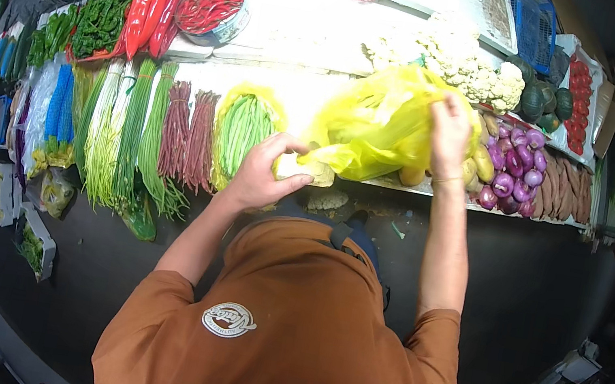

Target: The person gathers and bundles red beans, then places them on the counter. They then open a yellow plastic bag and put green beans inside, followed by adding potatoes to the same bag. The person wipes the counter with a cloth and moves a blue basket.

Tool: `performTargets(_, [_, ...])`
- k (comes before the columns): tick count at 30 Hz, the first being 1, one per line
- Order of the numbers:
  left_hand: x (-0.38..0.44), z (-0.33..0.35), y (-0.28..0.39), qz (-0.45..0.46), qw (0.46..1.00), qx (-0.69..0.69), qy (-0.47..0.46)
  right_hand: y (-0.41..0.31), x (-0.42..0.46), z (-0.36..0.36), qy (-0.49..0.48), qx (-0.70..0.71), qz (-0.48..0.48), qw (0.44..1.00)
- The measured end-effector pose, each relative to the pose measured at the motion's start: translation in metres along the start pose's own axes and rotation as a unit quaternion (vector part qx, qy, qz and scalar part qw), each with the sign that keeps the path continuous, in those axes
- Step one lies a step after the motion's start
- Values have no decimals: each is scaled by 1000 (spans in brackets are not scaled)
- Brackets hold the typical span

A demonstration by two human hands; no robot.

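My left hand (264,175) grips a pale, stubby object (311,172) at the front edge of a vegetable display; its kind is hard to tell. The gathered end of a thin yellow plastic bag (383,128) lies against that object, by my thumb and fingers. At the bag's right side, my right hand (450,136) pinches the film and holds it up. What the bag holds is hidden by its folds. Potatoes (482,164) lie just right of the bag. Green beans (245,132) in yellow film are close to my left hand.
Cauliflowers (459,64) sit behind the bag, purple onions (515,161) and sweet potatoes (564,188) to the right. Bundled purple long beans (188,131), scallions (105,132) and red peppers (151,19) line the left. A bowl of red chilies (214,9) stands farther back.
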State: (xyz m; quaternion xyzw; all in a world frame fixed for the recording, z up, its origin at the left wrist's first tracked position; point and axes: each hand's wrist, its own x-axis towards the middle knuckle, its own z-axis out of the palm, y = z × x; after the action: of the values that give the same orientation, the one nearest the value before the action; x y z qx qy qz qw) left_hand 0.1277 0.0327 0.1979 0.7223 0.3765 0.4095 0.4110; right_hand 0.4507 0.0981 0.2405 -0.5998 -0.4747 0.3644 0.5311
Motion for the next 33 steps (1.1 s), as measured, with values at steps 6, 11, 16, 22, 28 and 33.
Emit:
performTargets(6, [17,-16,-12,-153,976,-151,-37,-113,10,2,-16,301,-159,940])
performTargets(11, [72,-31,34,81,987,112,78,-211,9,13,-200,465,-195,840])
performTargets(16, [138,-18,104,121,981,99,-114,-214,-24,72,-276,320,-210,882])
performTargets(22, [162,-84,104,155,978,46,131,-202,-33,54,-231,137,-309,912])
performTargets(28, [116,-203,83,178,910,1,375,-114,-44,-51,14,-53,-236,970])
performTargets(33, [52,-262,40,135,876,2,464,-2,-112,-5,-132,-320,-105,932])
